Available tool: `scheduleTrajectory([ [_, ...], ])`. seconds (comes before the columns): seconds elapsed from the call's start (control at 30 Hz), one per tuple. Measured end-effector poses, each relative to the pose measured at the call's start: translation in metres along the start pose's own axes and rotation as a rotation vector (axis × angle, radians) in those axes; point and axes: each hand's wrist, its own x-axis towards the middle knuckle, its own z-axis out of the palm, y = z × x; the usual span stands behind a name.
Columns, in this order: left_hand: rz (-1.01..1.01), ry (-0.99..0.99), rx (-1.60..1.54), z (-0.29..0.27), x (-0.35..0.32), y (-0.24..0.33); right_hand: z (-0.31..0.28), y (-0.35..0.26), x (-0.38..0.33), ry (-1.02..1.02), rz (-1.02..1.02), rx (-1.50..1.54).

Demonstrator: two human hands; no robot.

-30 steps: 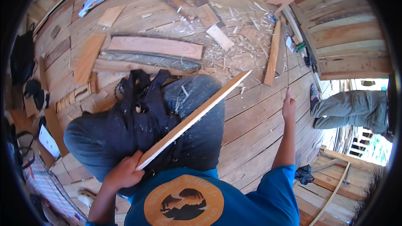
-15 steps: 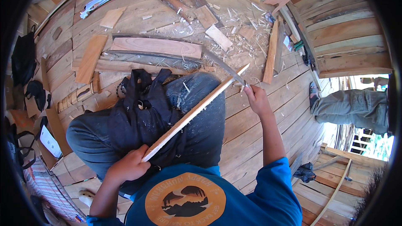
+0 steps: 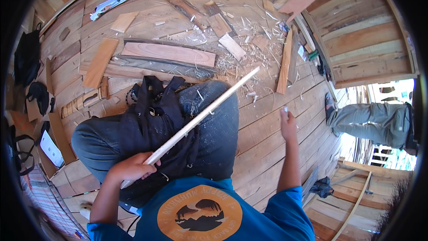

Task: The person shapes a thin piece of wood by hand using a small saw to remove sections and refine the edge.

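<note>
A long pale wooden stick (image 3: 203, 115) slants across my jeans-covered lap, its pointed end up and to the right. My left hand (image 3: 133, 168) is closed round it near the lower end, and a short length sticks out behind the fist. Thin curls of wood hang from its underside. Off to the right, away from the stick, my right hand (image 3: 289, 125) is closed round a knife (image 3: 285, 109); only a small light bit shows above the fingers, and the blade cannot be made out. A dark cloth (image 3: 149, 129) covers part of my lap.
Planks (image 3: 169, 53) and wood offcuts lie on the board floor ahead, among scattered shavings (image 3: 263, 49). A slatted wooden wall (image 3: 365, 35) stands at right. Another person's legs (image 3: 370, 120) are at the far right. Cardboard boxes (image 3: 55, 138) and bags stand at the left.
The knife has left the stick; my right hand has moved down and slightly right. My left hand has shifted left along the stick, so some of it now shows behind that hand.
</note>
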Motion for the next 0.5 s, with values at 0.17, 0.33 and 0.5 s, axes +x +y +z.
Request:
scheduleTrajectory([
  [0.17, 0.02, 0.098, -0.066, 0.011, -0.009, 0.012, 0.04, -0.069, -0.037, -0.173, 0.065, 0.412],
  [0.33, 0.117, 0.342, 0.331, 0.014, -0.019, 0.018, 0.085, -0.129, -0.053, -0.147, -0.055, 0.641],
  [0.5, 0.063, 0.537, 0.644, 0.018, -0.025, 0.038, 0.078, -0.156, -0.061, -0.194, 0.038, 0.619],
])
